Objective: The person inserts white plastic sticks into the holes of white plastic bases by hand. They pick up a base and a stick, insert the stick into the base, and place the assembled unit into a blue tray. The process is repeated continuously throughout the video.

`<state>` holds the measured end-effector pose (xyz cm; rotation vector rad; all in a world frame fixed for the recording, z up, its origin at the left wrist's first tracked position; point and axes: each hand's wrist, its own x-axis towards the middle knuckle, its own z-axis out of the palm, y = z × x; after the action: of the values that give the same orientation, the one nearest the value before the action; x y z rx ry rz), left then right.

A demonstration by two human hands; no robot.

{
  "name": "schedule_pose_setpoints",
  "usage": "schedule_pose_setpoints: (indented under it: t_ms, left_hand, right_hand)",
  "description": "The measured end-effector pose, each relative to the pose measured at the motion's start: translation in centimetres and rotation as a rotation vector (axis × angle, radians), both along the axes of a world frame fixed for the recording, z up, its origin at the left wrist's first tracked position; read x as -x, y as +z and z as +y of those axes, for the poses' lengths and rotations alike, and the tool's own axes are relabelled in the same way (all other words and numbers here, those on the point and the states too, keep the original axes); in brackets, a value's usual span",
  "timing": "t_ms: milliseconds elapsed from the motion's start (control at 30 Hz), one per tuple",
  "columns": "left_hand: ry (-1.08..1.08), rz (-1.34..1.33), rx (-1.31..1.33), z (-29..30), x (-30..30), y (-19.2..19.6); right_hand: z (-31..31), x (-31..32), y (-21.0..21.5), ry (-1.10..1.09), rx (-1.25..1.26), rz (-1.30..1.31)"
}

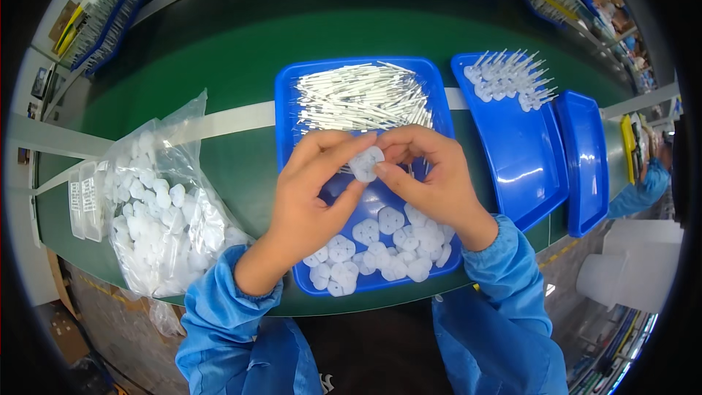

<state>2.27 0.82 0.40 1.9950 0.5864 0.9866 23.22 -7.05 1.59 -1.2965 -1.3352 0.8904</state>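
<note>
A translucent white, flower-shaped plastic disc [365,164] is pinched between the fingers of my left hand [306,186]. My right hand [444,184] is closed against the disc's right edge with thumb and fingertips; whether a thin rod is also in its fingers is hidden. Both hands are above a blue tray [284,84]. At its far end lies a heap of thin white rods [358,95] with metal ends. Loose discs of the same kind [395,245] are spread over the tray's near end, below my wrists.
To the left, a clear plastic bag [194,121] full of discs rests on the green table [241,168]. On the right, a second blue tray [515,164] carries rows of discs with rods upright [508,80]. Another blue tray [585,161] stands beside it. A co-worker's blue sleeve [643,190] shows farther right.
</note>
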Motion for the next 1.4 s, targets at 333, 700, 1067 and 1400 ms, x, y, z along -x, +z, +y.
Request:
schedule_pose_setpoints:
  t_ms: [333,700,1067,1400]
  left_hand:
    - [-0.043,-0.045,-0.016,0.1,-0.1,-0.1]
    - [-0.043,-0.051,-0.034,0.1,0.0,-0.1]
    - [0.023,-0.072,-0.215,-0.2,-0.5,-0.7]
    - [0.043,-0.081,-0.208,-0.3,-0.6,-0.8]
  right_hand:
    - [-0.1,-0.5,-0.6,0.082,0.086,0.237]
    - [0.0,-0.9,-0.8,0.238,0.192,0.56]
    - [-0.3,0.0,-0.3,0.213,0.225,0.542]
    - [-0.5,-0.3,-0.4,0.194,0.076,0.314]
